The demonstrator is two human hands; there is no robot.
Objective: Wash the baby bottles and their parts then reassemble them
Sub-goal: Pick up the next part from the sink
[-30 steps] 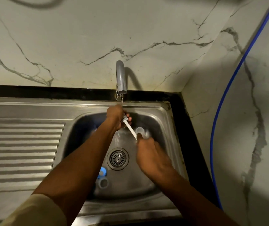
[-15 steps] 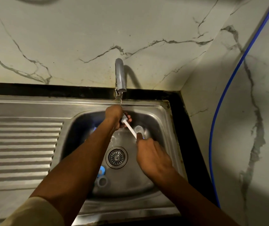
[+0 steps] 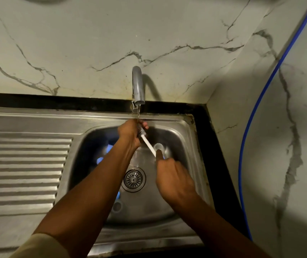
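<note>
The left hand (image 3: 130, 134) is closed round a small part (hidden by the fingers) under the tap (image 3: 138, 86) at the sink's (image 3: 189, 138) back edge; the right hand (image 3: 175, 179) grips the brush (image 3: 145, 138). Wet fingers could let the part slip toward the drain (image 3: 133, 179). Other parts (image 3: 109, 148) crowd the left side; the right lies freer

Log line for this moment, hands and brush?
left hand: around brush head | right hand: holds brush handle | tap: running | sink
</note>
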